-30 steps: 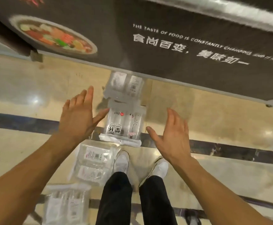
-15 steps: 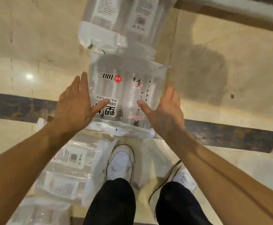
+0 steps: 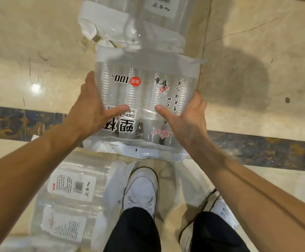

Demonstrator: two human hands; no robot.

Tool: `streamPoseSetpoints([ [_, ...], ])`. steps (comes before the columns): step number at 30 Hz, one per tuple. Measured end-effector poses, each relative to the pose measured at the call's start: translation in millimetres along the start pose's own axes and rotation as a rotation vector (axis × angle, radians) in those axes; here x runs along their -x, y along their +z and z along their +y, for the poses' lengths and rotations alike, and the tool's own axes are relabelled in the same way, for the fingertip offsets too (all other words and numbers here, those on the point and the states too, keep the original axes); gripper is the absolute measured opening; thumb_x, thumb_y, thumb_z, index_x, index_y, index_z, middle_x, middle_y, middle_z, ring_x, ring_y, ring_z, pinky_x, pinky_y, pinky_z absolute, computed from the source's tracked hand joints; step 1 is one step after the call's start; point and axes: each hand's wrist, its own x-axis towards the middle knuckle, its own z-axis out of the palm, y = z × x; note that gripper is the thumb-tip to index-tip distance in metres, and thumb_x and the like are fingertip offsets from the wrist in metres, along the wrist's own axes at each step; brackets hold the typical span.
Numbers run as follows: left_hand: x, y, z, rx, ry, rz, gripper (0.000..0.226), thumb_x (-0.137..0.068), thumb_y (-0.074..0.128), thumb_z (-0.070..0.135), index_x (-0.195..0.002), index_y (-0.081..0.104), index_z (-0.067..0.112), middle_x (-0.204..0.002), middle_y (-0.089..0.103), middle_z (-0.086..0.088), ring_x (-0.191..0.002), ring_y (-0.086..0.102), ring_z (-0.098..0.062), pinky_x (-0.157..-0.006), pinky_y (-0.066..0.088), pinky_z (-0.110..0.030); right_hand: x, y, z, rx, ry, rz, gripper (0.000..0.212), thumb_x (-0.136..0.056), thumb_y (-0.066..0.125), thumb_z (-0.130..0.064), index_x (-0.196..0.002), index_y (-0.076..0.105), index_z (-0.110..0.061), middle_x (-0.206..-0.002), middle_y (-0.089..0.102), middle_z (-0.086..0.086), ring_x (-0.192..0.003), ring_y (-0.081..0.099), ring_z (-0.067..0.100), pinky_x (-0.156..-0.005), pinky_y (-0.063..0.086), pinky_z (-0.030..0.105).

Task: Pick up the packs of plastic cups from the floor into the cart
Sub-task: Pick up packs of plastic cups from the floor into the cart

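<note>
Left hand (image 3: 91,110) and right hand (image 3: 189,118) grip cup pack (image 3: 144,91) — printed "100PCS".

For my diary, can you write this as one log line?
left hand: holds cup pack | right hand: holds same pack | second pack: beside shoe

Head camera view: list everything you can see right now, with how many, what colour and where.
held pack: one, clear cups, black and red print, centre, between both hands
far pack: one, clear, white label, top edge, just beyond the held pack
near pack: one, clear, white labels, on the floor at lower left
floor: beige tiles
dark band: one, blue-brown, across the middle of the floor
cart: not in view
shoes: two, white, bottom centre
trousers: dark, bottom edge
left hand: grips the held pack's left side, thumb on top
right hand: grips its right side, thumb on top
</note>
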Motion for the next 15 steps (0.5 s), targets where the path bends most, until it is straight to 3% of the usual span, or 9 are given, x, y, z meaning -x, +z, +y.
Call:
streamPoseSetpoints([
  [3,17.4,-8.4,10.9,0.034,-0.003,0.010,0.145,-0.057,0.072,0.094,-0.167,0.007,0.025,-0.167,0.031,-0.013,-0.147,0.045,-0.036,-0.120,0.042,-0.058,17.3,-13.5,-13.7,-0.020,0.015,0.011,0.126,-0.078,0.087,-0.065,-0.168,0.013,-0.015,-0.153,0.030,0.004,-0.131,0.053,0.032,-0.095,0.039,0.031],
  [6,43.1,-28.9,26.5,0.084,-0.031,0.002,0.144,-0.051,0.072,0.100,-0.164,0.006,0.039,-0.169,0.032,-0.012,-0.147,0.047,-0.038,-0.117,0.044,-0.062,44.8,-43.0,-32.8,-0.030,-0.009,0.041,0.126,-0.078,0.088,-0.064,-0.168,0.013,-0.017,-0.153,0.029,0.003,-0.130,0.053,0.029,-0.091,0.037,0.031],
  [11,104.6,-89.2,83.8,0.121,-0.009,0.019,0.144,-0.051,0.067,0.104,-0.164,0.006,0.039,-0.168,0.033,-0.011,-0.144,0.050,-0.035,-0.116,0.047,-0.061,100.2,-121.6,-86.8,-0.041,-0.058,0.057,0.122,-0.076,0.088,-0.065,-0.165,0.019,-0.020,-0.155,0.033,0.003,-0.135,0.053,0.031,-0.106,0.047,0.044],
  [15,163.9,-154.5,159.8,0.166,0.053,0.033,0.126,-0.068,0.077,0.077,-0.163,0.008,0.031,-0.155,0.048,-0.002,-0.130,0.058,-0.025,-0.111,0.051,-0.047,154.3,-201.1,-138.3,-0.110,-0.097,0.082,0.120,-0.076,0.088,-0.066,-0.165,0.021,-0.020,-0.160,0.040,-0.001,-0.145,0.047,0.023,-0.116,0.043,0.040],
])
